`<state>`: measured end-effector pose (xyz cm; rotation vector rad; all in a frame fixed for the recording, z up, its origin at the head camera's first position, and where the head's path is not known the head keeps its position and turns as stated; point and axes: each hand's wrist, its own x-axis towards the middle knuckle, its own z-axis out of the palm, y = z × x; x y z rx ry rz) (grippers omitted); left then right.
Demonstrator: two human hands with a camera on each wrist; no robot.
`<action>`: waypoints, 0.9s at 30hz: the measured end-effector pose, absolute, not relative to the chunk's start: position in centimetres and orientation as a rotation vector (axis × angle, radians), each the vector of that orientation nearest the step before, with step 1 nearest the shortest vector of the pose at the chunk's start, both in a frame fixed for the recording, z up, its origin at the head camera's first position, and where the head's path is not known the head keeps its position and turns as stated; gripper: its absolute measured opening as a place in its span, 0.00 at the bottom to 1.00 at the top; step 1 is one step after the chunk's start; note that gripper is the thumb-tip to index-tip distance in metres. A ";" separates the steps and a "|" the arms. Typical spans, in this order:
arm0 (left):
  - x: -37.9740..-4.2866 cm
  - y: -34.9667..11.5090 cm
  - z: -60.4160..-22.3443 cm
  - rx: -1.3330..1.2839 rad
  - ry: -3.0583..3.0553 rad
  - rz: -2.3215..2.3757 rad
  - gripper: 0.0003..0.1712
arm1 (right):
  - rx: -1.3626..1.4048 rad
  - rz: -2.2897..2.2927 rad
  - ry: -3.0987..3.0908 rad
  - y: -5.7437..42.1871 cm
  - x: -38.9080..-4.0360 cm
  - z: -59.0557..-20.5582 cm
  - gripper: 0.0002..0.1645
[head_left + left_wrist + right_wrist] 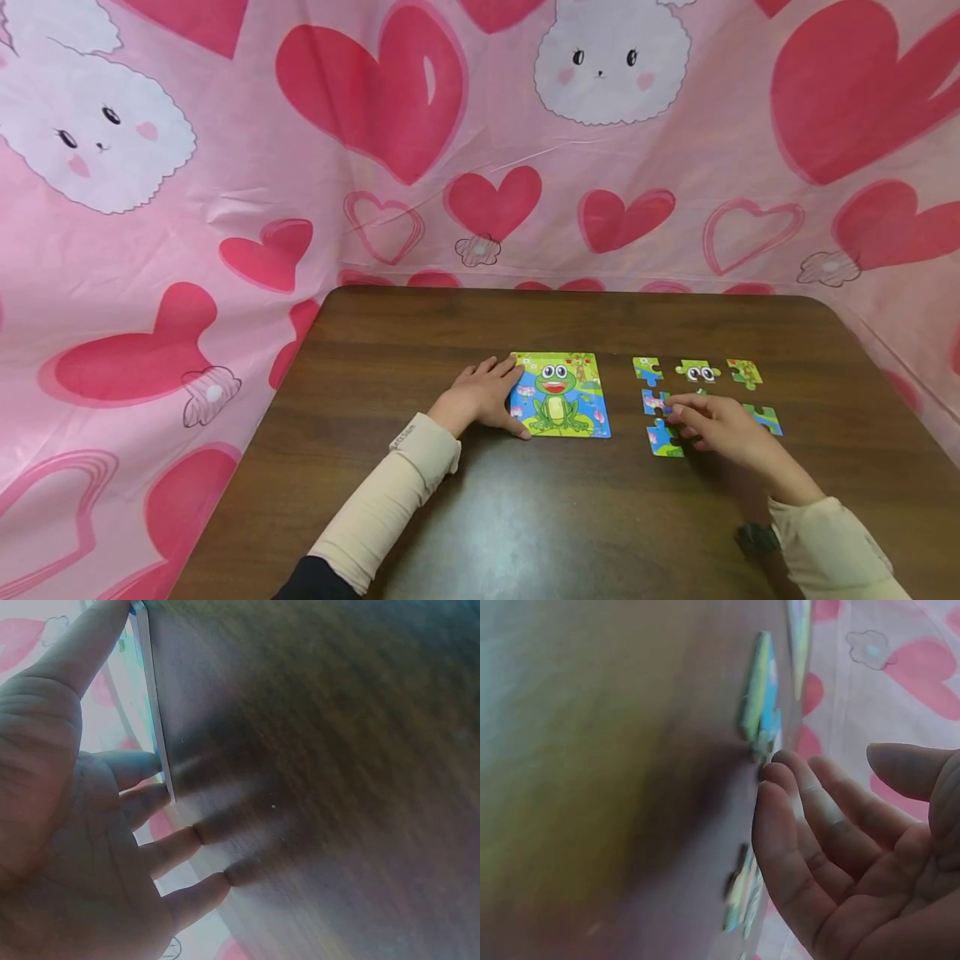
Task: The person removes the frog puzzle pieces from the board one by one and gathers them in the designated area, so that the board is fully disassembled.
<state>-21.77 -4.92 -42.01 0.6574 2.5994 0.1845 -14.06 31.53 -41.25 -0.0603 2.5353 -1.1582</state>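
A square frog picture board [557, 398] lies on the table. My left hand [486, 398] rests at its left edge with spread fingers, the thumb at the lower corner. The left wrist view shows the fingertips [187, 901] against the tabletop and the board's thin edge. My right hand [723, 429] reaches over loose jigsaw pieces to the right of the board. Its fingertips are right at the left-middle piece [651, 402], pink and blue. In the right wrist view the thumb stands apart from the slightly bent fingers [784, 847]. The hand partly hides the middle pieces.
The other pieces lie in loose rows: a top-left piece [645, 371], an eyes piece [699, 373], a top-right piece [746, 372], a green-and-blue right piece [767, 418] and a lower-left piece [662, 439]. A pink heart-print cloth [420, 225] hangs behind the brown table [480, 325].
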 end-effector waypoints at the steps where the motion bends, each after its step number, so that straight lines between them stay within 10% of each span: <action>1: -21.8 -4.9 -42.0 0.657 2.599 0.186 0.65 | -0.056 -1.169 2.536 31.3 -14.2 -41.2 0.27; 27: -21.7 -4.8 -42.2 0.660 2.601 0.184 0.65 | -0.205 -1.286 2.391 19.7 -20.8 -42.0 0.23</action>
